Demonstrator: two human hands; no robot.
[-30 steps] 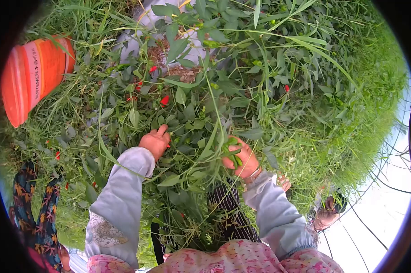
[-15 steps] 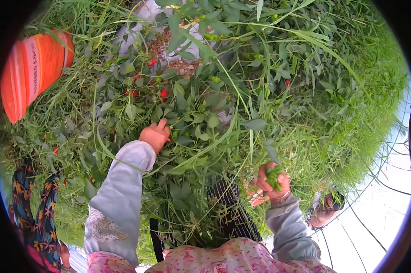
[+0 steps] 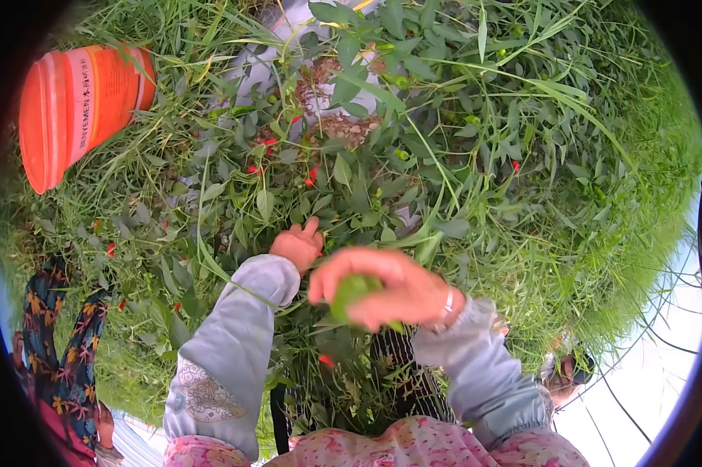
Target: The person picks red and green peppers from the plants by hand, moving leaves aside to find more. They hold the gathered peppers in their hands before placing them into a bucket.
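Observation:
My right hand (image 3: 393, 289), blurred by motion, is curled around green peppers (image 3: 354, 294) in front of my body. My left hand (image 3: 297, 245) reaches into the leafy pepper plant (image 3: 343, 175), its fingers bent among the leaves with one finger pointing up. Whatever its fingertips grip is hidden. Red peppers (image 3: 312, 177) hang just above that hand. Below my right hand a blurred red pepper (image 3: 326, 360) shows against the leaves.
An orange bucket (image 3: 106, 97) stands in the grass at upper left. Pale sheeting (image 3: 257, 71) covers soil behind the plants. Another person's patterned trousers (image 3: 55, 335) show at lower left. Tall grass (image 3: 638, 140) grows on the right.
My right hand has swung left and up, from beside my body to near my left hand, still holding the green peppers. The view has shifted slightly; my left hand stays in the plant.

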